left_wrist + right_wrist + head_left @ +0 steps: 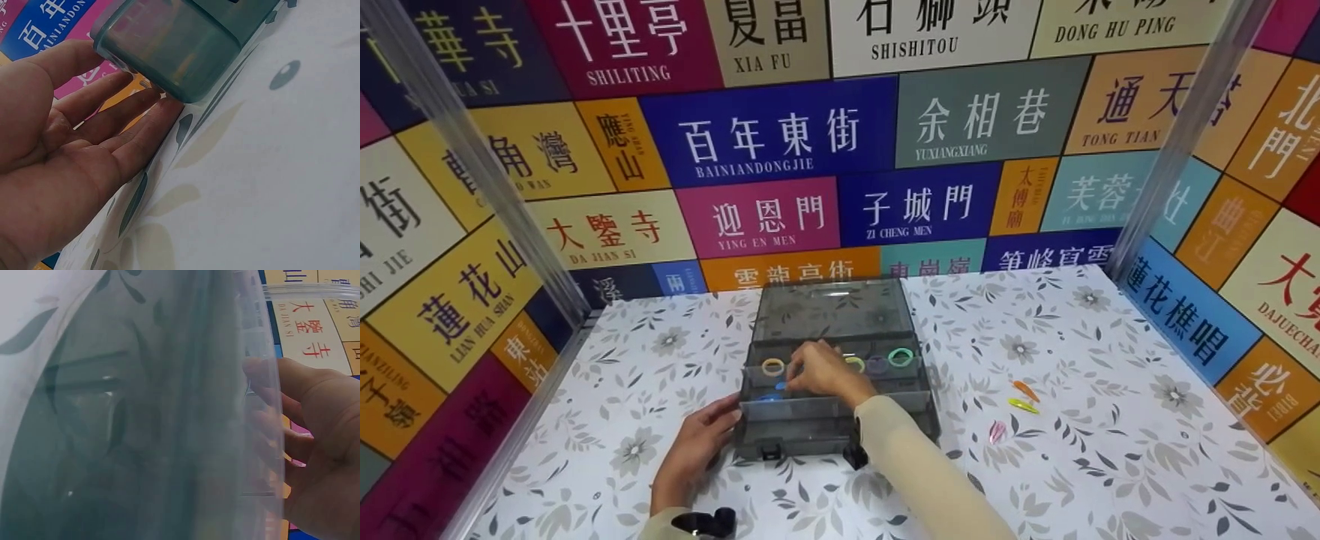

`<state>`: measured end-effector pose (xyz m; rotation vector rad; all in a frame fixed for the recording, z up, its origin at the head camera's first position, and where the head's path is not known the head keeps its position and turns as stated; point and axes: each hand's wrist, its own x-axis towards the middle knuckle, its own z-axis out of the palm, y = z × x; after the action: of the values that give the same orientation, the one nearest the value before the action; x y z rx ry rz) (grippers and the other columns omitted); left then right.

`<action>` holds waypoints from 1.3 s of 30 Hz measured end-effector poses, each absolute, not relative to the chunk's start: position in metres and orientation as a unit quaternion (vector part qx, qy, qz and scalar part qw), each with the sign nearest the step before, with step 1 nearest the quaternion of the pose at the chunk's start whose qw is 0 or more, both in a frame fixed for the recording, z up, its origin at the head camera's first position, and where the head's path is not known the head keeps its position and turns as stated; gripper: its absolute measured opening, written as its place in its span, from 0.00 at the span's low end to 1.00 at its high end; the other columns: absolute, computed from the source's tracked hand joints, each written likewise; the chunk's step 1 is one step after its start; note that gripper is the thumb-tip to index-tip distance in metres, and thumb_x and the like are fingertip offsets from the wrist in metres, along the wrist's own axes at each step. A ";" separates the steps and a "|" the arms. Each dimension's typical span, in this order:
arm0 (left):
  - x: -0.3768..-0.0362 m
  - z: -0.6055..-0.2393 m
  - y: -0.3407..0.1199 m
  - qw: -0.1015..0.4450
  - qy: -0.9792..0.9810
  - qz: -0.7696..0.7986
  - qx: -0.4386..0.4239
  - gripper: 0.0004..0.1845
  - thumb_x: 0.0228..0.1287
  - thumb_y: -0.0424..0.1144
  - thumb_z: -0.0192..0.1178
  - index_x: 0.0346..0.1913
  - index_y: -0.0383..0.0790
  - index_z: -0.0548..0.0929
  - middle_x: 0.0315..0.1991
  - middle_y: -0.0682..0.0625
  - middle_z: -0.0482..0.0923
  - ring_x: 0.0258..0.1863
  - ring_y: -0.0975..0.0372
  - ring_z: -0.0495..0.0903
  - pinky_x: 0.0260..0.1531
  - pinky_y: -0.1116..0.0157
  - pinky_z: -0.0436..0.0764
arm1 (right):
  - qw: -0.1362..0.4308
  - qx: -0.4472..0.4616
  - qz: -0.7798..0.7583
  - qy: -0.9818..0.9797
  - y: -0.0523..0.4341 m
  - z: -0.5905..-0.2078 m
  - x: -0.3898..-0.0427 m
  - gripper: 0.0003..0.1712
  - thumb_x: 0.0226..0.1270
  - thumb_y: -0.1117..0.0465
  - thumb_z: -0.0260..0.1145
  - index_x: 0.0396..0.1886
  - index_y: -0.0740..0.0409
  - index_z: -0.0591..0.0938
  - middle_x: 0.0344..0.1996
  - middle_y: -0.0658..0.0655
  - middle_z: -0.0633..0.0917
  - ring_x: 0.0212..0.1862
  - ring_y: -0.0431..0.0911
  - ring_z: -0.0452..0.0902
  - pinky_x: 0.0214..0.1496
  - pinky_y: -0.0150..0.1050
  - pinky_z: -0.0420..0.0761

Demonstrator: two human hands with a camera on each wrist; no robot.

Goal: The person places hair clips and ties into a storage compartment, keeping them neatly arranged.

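Head view: the smoky plastic organiser box (832,375) sits mid-table, lid up; the left hand (697,442) lies flat against its near-left corner, while the right hand (821,369) reaches into a tray among coloured rings (900,357).

Left wrist: straight fingers (129,115) touch the box, holding nothing.

Right wrist: whether those fingers pinch anything, I cannot tell; the box looks light, rigid and slick, best held by its side walls

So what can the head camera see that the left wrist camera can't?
Only the head view shows the coloured hair rings in the grey see-through plastic box, the right hand reaching in, and small clips on the flowery tablecloth. Only the left wrist view shows the left hand palm with straight fingers against the box corner. Both show box, left hand and cloth.
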<state>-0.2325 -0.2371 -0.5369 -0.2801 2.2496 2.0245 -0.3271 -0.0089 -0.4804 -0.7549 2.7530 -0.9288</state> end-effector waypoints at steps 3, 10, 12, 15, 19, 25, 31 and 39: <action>-0.234 -0.538 -0.237 0.051 0.739 0.665 -0.092 0.25 0.71 0.40 0.60 0.68 0.39 0.76 0.69 0.40 0.73 0.68 0.51 0.73 0.67 0.54 0.76 | 0.071 -0.248 -0.293 0.921 -0.009 -0.482 -0.327 0.05 0.57 0.55 0.77 0.25 0.48 0.92 0.51 0.49 0.88 0.63 0.53 0.75 0.76 0.63 0.60; -0.235 -0.538 -0.237 0.053 0.741 0.664 -0.085 0.25 0.71 0.40 0.60 0.69 0.39 0.75 0.70 0.40 0.72 0.70 0.48 0.71 0.69 0.51 0.74 | 0.074 -0.224 -0.275 0.932 -0.010 -0.482 -0.325 0.04 0.56 0.54 0.79 0.24 0.45 0.91 0.40 0.46 0.89 0.58 0.51 0.75 0.76 0.57 0.62; -0.234 -0.538 -0.237 0.055 0.741 0.665 -0.080 0.25 0.71 0.40 0.60 0.69 0.39 0.75 0.71 0.40 0.72 0.70 0.48 0.71 0.69 0.52 0.74 | 0.067 -0.225 -0.264 0.935 -0.010 -0.483 -0.325 0.04 0.55 0.54 0.79 0.24 0.44 0.91 0.39 0.45 0.89 0.56 0.51 0.76 0.73 0.55 0.65; -0.233 -0.538 -0.237 0.054 0.742 0.665 -0.072 0.26 0.72 0.41 0.60 0.70 0.37 0.74 0.71 0.39 0.71 0.70 0.48 0.71 0.68 0.52 0.75 | 0.054 -0.232 -0.248 0.939 -0.010 -0.484 -0.324 0.04 0.54 0.54 0.79 0.23 0.43 0.91 0.36 0.44 0.89 0.54 0.50 0.76 0.68 0.50 0.69; -0.232 -0.536 -0.236 0.064 0.739 0.666 -0.076 0.26 0.72 0.42 0.60 0.70 0.39 0.73 0.72 0.39 0.70 0.71 0.47 0.70 0.68 0.51 0.74 | 0.040 -0.245 -0.234 0.940 -0.009 -0.485 -0.323 0.04 0.54 0.55 0.79 0.22 0.44 0.92 0.33 0.44 0.89 0.50 0.50 0.77 0.63 0.49 0.72; -0.234 -0.537 -0.235 0.065 0.742 0.663 -0.077 0.26 0.73 0.41 0.59 0.71 0.39 0.73 0.72 0.38 0.69 0.71 0.46 0.69 0.70 0.48 0.72 | 0.038 -0.252 -0.223 0.941 -0.007 -0.486 -0.322 0.05 0.54 0.54 0.79 0.23 0.46 0.92 0.32 0.45 0.89 0.45 0.48 0.75 0.60 0.50 0.73; -0.234 -0.536 -0.235 0.061 0.742 0.662 -0.087 0.26 0.72 0.41 0.59 0.70 0.39 0.74 0.71 0.39 0.71 0.71 0.46 0.70 0.70 0.48 0.71 | 0.045 -0.259 -0.253 0.931 -0.002 -0.480 -0.322 0.05 0.55 0.53 0.79 0.30 0.47 0.93 0.43 0.47 0.89 0.51 0.50 0.76 0.62 0.53 0.72; -0.231 -0.535 -0.238 0.061 0.742 0.662 -0.086 0.26 0.72 0.41 0.59 0.71 0.39 0.73 0.71 0.38 0.70 0.71 0.46 0.69 0.70 0.49 0.72 | 0.034 -0.287 -0.301 0.909 0.013 -0.457 -0.313 0.11 0.58 0.53 0.78 0.39 0.51 0.92 0.58 0.54 0.85 0.62 0.54 0.75 0.71 0.65 0.65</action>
<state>-0.2305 -0.2380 -0.5347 -0.2614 2.2461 2.0013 -0.3131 0.0132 -0.4573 -0.8832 2.7938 -0.9257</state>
